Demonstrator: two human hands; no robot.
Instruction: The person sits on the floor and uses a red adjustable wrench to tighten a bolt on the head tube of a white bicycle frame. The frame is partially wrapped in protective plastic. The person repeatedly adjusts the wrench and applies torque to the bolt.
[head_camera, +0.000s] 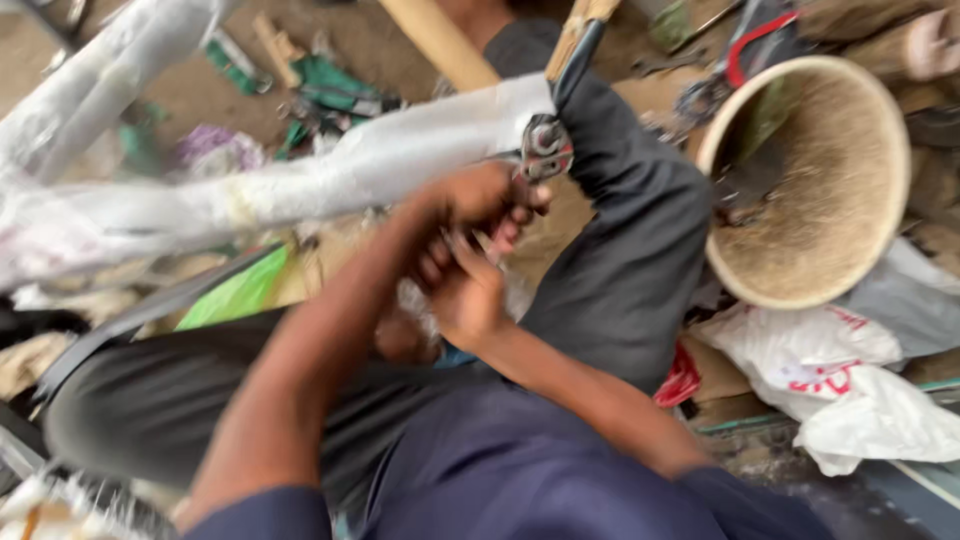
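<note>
From the head view, I see both hands meeting at centre frame, blurred by motion. The left hand (478, 200) is curled tight around the handles of a pair of pliers (543, 150), fingers pressed together on them. The pliers' metal head sits at about one o'clock from that hand, right against the white plastic-wrapped frame tube (330, 180) that runs off toward nine o'clock. The right hand (468, 295) sits just below, at six o'clock from the left, touching it; fingers bent, but I cannot tell what, if anything, it pinches. A wooden-handled tool (578, 35) pokes down from twelve o'clock toward the pliers. Under the hands lies a knee in dark trousers (625, 250). Out at three o'clock stands a round woven basket (850, 180), tipped toward me, with white plastic bags (840, 380) at four o'clock. A green sheet (240, 290) shows at eight o'clock.
</note>
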